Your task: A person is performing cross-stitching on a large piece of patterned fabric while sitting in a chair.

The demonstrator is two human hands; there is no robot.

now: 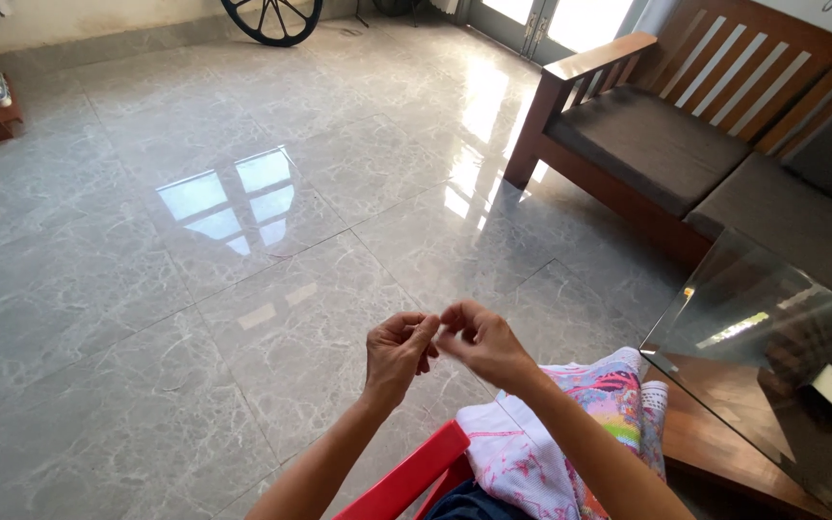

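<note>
Both hands pinch fingertips together over the floor (195,289), left hand (399,354) touching right hand (481,343); whatever they nip is too small to tell, so its axis is unclear. Below lies cloth (551,453) by the chair (406,481). Farther right, glass table (772,318), then sofa (666,144).

pinched item between left hand (399,349) and right hand (479,342): too small to tell | cloth (570,433): cut off below

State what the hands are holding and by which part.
Cannot be told: the left hand and right hand meet fingertip to fingertip, pinched as if on something too small to see.
</note>
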